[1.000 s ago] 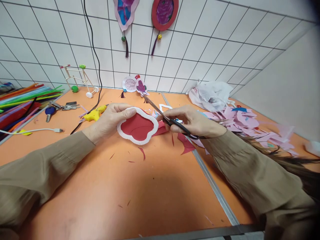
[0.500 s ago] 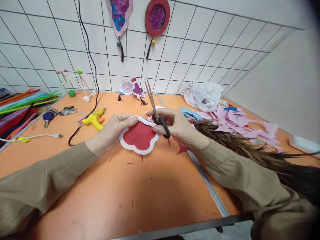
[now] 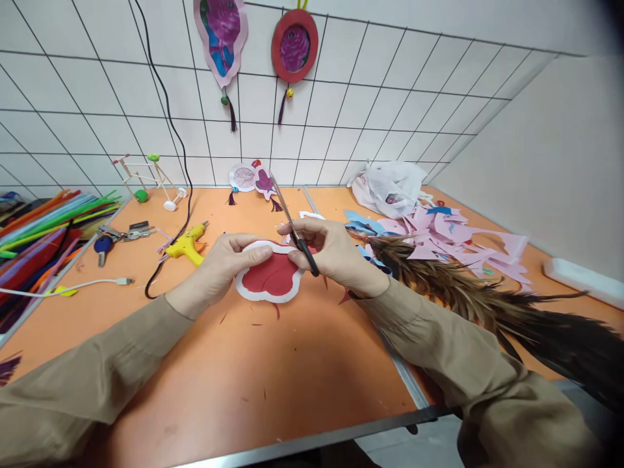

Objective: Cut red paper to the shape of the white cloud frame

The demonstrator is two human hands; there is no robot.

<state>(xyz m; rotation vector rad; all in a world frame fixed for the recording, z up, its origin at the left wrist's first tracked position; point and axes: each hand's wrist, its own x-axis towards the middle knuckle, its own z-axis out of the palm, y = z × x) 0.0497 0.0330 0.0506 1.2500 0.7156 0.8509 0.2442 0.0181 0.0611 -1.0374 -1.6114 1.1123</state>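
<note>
Between my hands, above the orange table (image 3: 219, 377), is a red paper cutout (image 3: 270, 276) with a wavy white border. My left hand (image 3: 234, 263) pinches its upper left edge, thumb on the front face. My right hand (image 3: 326, 250) has the scissors (image 3: 303, 247) by their black handle, blades pointing up and away. Its thumb and fingers also touch the cutout's upper right edge. The scissors' blades look closed or nearly so. A pencil-like curve runs across the red face. Thin red paper slivers (image 3: 277, 312) lie below on the table.
Left are a yellow glue gun (image 3: 188, 246), keys (image 3: 104, 244), a white cable (image 3: 88, 285) and colourful pipe cleaners (image 3: 49, 227). Right lie brown feathers (image 3: 439, 279), pink paper scraps (image 3: 448, 231), a plastic bag (image 3: 387, 188). Behind stands a white grid (image 3: 160, 130) with hanging ornaments (image 3: 295, 49).
The cutout has tilted back, so it looks flatter, and its red top edge shows behind the white border. The scissors stay in my right hand. The whole view has shifted slightly.
</note>
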